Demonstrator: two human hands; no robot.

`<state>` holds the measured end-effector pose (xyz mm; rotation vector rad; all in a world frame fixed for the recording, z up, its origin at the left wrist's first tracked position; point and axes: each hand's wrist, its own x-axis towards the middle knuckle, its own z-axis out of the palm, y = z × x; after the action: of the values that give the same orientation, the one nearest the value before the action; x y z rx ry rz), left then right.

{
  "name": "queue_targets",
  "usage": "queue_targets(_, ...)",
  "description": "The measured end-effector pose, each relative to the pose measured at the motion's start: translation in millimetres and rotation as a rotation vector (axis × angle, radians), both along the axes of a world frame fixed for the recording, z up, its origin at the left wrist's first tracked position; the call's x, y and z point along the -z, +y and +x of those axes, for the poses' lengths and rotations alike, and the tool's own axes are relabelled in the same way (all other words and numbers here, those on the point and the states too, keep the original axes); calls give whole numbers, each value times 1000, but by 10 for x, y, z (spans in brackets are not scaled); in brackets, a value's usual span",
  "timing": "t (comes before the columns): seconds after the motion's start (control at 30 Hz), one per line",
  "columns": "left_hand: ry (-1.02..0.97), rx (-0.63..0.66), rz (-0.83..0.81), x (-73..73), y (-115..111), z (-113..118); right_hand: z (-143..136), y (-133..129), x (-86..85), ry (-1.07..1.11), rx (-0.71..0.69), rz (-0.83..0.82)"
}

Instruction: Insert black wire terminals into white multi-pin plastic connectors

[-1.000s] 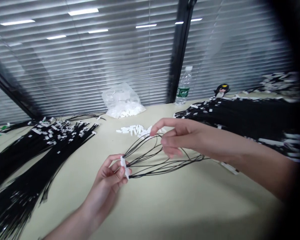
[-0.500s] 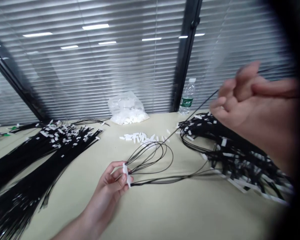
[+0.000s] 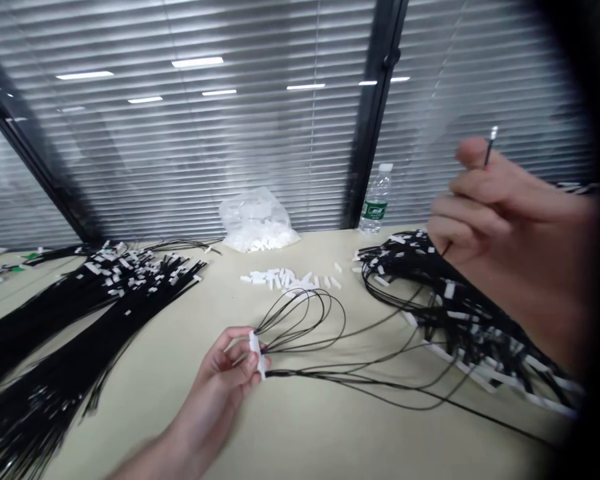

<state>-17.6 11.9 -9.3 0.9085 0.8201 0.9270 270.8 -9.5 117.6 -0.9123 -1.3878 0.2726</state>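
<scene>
My left hand (image 3: 227, 373) pinches a small white connector housing (image 3: 257, 354) just above the table, with several thin black wires (image 3: 305, 320) looping out of it to the right. My right hand (image 3: 500, 220) is raised high at the right, closed on a single black wire (image 3: 489, 150) whose metal-tipped end sticks up above my fingers. That wire trails down past my palm toward the tangled heap of black wires (image 3: 460, 313) below the hand.
A long bundle of black wires with white tags (image 3: 80, 300) fills the left of the beige table (image 3: 330, 427). Loose white housings (image 3: 285, 279) lie mid-table, a clear bag of them (image 3: 255, 220) behind. A water bottle (image 3: 377, 200) stands by the blinds.
My right hand left the looped wires, rose to the right and now holds one wire with its tip upward. My left hand stayed put with the connector.
</scene>
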Motion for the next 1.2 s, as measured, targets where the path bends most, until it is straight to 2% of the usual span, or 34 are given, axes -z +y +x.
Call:
queue_targets(0.07,23,-2,12,-12,-21,5,-238,-98,58,28,-85,-61)
queue_targets(0.1,34,1,23,-19,-32,11,-362,-138,106,-62,-45,-47)
queue_targets(0.17,52,23,38,-28,-49,26,-580,-190,237,-387,35,-16)
queue_targets(0.23,66,48,37,-23,-63,41,-727,-200,398,-687,-50,-54)
queue_targets(0.3,71,61,19,3,-66,48,-797,-174,556,-859,-142,-102)
queue_targets(0.33,59,65,7,22,-63,51,-809,-154,621,-939,-155,-72)
queue_targets(0.43,12,64,2,59,-49,60,-804,-111,733,-1126,-125,21)
queue_targets(0.57,0,69,28,-5,-82,75,-826,-149,744,-1171,-109,-6)
queue_targets(0.73,-26,113,46,-81,-141,82,-869,-190,760,-1187,-61,54)
queue_targets(0.9,-14,127,43,-74,-165,77,-863,-198,801,-1237,-2,155)
queue_targets(1.2,14,166,95,-33,-150,52,-848,-222,799,-1255,13,101)
